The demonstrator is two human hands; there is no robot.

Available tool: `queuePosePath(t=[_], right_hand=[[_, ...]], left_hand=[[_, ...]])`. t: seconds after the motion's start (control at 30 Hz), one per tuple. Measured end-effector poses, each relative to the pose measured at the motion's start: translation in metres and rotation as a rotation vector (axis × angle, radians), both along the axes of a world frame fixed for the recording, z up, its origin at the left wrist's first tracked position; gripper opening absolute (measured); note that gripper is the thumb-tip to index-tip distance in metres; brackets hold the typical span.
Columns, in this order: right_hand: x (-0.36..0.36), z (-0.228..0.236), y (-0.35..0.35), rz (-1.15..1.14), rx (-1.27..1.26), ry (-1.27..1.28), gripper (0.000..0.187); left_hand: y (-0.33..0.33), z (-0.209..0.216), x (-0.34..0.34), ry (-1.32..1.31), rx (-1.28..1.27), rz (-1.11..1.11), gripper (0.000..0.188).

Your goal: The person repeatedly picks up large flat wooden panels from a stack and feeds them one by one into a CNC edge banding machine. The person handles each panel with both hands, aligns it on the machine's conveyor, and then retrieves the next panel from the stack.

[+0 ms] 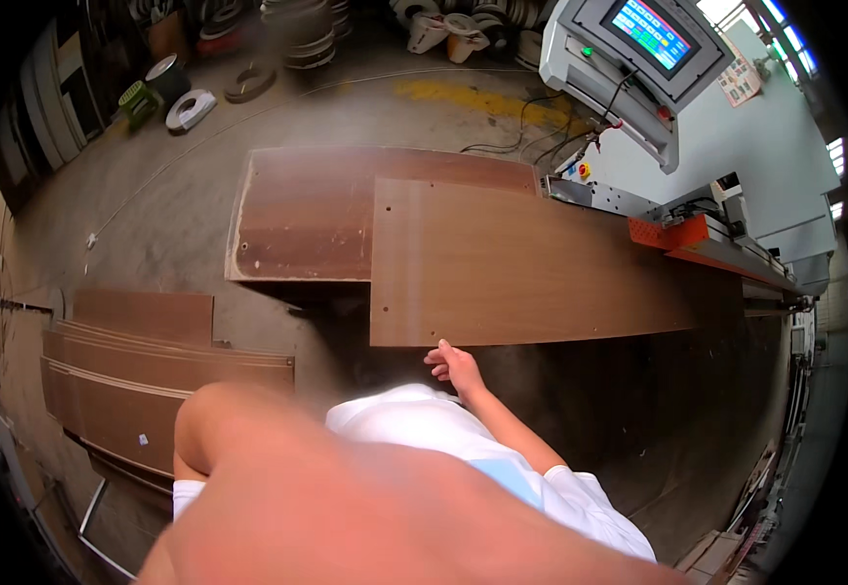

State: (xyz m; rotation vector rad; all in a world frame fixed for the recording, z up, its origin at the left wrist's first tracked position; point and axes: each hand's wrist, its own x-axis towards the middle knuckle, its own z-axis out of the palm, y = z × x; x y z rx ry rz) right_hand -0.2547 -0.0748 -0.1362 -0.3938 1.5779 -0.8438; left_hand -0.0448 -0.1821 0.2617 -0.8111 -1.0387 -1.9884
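Observation:
A brown wood-grain board (521, 263) with small holes near its left end lies flat in front of me. My right hand (456, 370) is at its near edge, by the left corner. Its fingers are loosely bent and apart, holding nothing; a fingertip meets or nearly meets the edge, I cannot tell which. My left arm is raised and bent, its blurred forearm filling the lower middle close to the camera. My left hand itself does not show.
Under the board is a worn brown table (307, 219). Right of it stand a machine with an orange guard (672, 234) and a control screen (650, 34). Stacked brown panels (121, 375) lie at left. Tape rolls (190, 112) and cables rest on the floor beyond.

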Motion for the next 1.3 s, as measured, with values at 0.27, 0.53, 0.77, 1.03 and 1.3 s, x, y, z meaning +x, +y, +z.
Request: queuePosePath(t=[0.27, 0.53, 0.77, 1.03, 1.3], right_hand=[[-0.022, -0.036, 0.011, -0.330, 0.053, -0.078, 0.058], [-0.070, -0.069, 0.033, -0.495, 0.029, 0.272, 0.064], [-0.125, -0.065, 0.052, -0.578, 0.033, 0.319, 0.066], [-0.192, -0.045, 0.070, -0.621, 0.095, 0.371, 0.063], [-0.243, -0.050, 0.086, -0.833, -0.014, 0.316, 0.062]], left_hand=[[-0.033, -0.058, -0.011, -0.228, 0.024, 0.322, 0.042], [0.002, -0.295, -0.041, -1.484, 0.276, 0.590, 0.032], [0.019, -0.361, -0.074, -1.835, -0.082, 0.476, 0.036], [0.030, -0.344, -0.171, -1.828, -0.706, 0.426, 0.045], [0.075, -0.347, -0.188, -1.792, -0.610, 0.377, 0.041]])
